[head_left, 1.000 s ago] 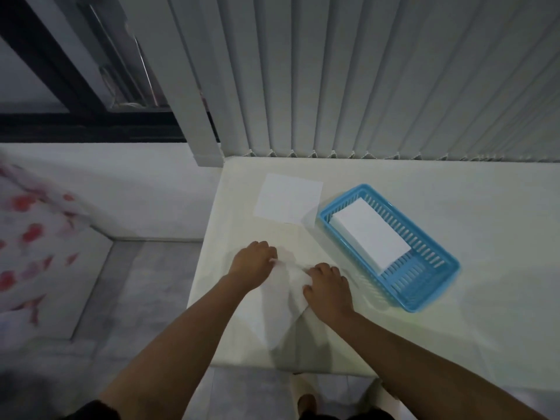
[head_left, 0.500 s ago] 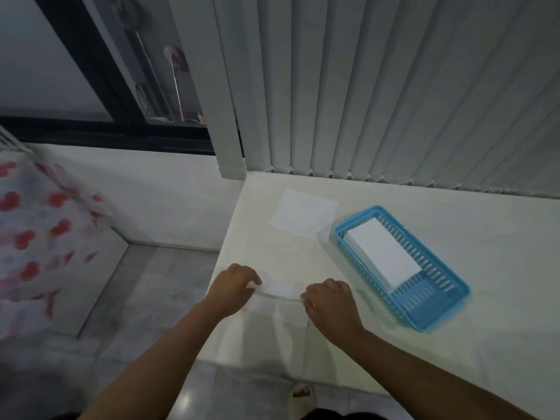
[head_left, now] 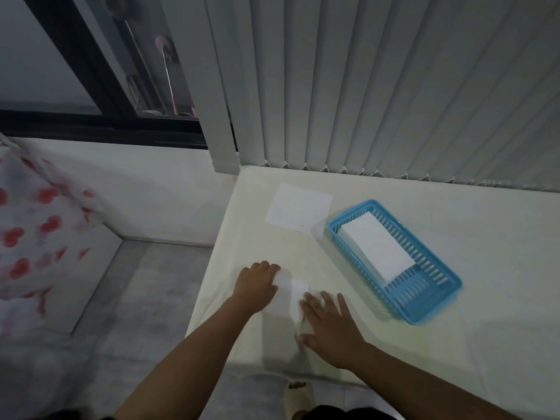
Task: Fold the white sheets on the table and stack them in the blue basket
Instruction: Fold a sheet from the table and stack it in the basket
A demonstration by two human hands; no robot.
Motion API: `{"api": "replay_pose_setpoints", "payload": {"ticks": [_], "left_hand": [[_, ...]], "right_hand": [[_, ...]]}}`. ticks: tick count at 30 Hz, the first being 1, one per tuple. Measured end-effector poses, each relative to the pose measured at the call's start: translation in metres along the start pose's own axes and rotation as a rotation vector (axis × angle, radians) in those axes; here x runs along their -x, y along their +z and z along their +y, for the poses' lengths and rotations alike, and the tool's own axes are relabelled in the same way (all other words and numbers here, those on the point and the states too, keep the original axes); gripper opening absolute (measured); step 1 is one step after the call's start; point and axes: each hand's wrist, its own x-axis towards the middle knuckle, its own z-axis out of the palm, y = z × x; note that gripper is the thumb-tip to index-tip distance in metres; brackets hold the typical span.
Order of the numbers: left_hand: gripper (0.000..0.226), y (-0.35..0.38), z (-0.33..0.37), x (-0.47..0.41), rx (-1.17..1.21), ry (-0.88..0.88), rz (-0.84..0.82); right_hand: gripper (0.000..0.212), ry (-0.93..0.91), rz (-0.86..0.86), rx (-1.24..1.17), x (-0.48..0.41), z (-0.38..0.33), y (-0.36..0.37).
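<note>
A folded white sheet [head_left: 291, 296] lies on the table near its front left edge. My left hand [head_left: 257, 283] rests curled on the sheet's left end. My right hand [head_left: 328, 321] lies flat with fingers spread on its right part, pressing it down. A flat unfolded white sheet [head_left: 298, 208] lies farther back on the table. To the right stands the blue basket [head_left: 430, 294], set at an angle, with a stack of folded white sheets [head_left: 375, 247] inside it.
The cream table [head_left: 454, 328] ends at its left edge just beside my left hand, with grey floor below. Vertical blinds [head_left: 394, 86] hang at the table's back. A white cloth with red spots [head_left: 33, 237] sits at the far left.
The sheet was held up between both hands and now lies folded on the table. My right hand has opened flat on it. The camera view has shifted.
</note>
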Motion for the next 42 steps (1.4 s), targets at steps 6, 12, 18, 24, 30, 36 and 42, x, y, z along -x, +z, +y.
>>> {"api": "replay_pose_setpoints", "payload": {"ticks": [6, 12, 18, 24, 30, 36, 42], "left_hand": [[0.023, -0.015, 0.008, -0.008, -0.152, 0.021, -0.028], [0.016, -0.042, 0.021, 0.0, 0.162, -0.127, -0.027], [0.027, -0.071, 0.049, 0.019, 0.509, -0.234, 0.109], [0.019, -0.085, 0.098, 0.019, 1.189, -0.473, 0.325], [0.013, -0.089, 0.14, 0.018, 1.676, -0.467, 0.375], [0.015, -0.097, 0.149, -0.001, 1.723, -0.501, 0.338], [0.014, -0.107, 0.145, -0.034, 1.751, -0.455, 0.24]], "right_hand": [[0.068, 0.02, 0.019, -0.092, 0.008, 0.011, -0.011], [0.048, 0.065, 0.159, -0.334, 0.019, 0.021, -0.031], [0.032, 0.162, 0.205, -0.71, 0.035, 0.03, -0.053], [0.043, 0.457, 0.031, -1.386, 0.043, 0.028, -0.08], [0.04, 0.444, -0.112, -2.049, 0.054, 0.042, -0.103], [0.015, 0.514, 0.334, -1.917, 0.05, 0.061, -0.122], [0.026, 0.608, 0.538, -1.75, 0.053, 0.077, -0.117]]}}
